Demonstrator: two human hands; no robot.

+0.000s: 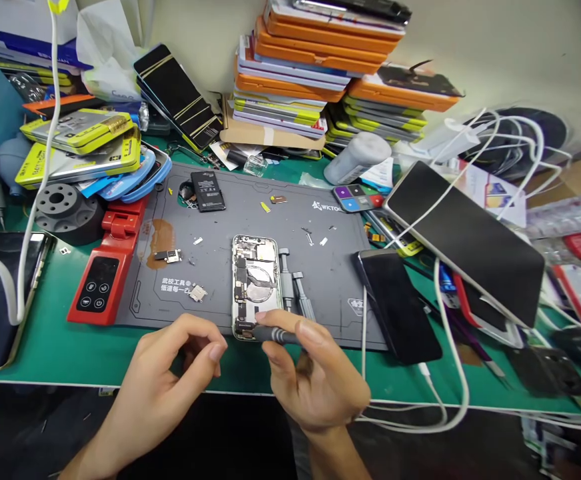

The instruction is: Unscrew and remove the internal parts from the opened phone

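An opened phone [258,283] lies on the grey work mat [210,233], its inner boards and a round coil bared. My right hand [315,363] grips a grey screwdriver [275,335] with a ringed handle, held almost flat over the phone's lower end. Just left of that end, my left hand [175,367] is curled, thumb against the index finger; whatever it may hold is hidden. Two more grey screwdrivers [286,277] rest right of the phone. A removed battery [208,191] lies farther back, and a small metal plate [198,292] sits to the left.
A red device with touch buttons [98,287] borders the mat at left. Stacked orange and yellow boxes [290,80] stand behind. On the right are a dark phone [398,307], a large tablet [465,240] and looping white cables [445,320]. Small parts [170,255] dot the mat.
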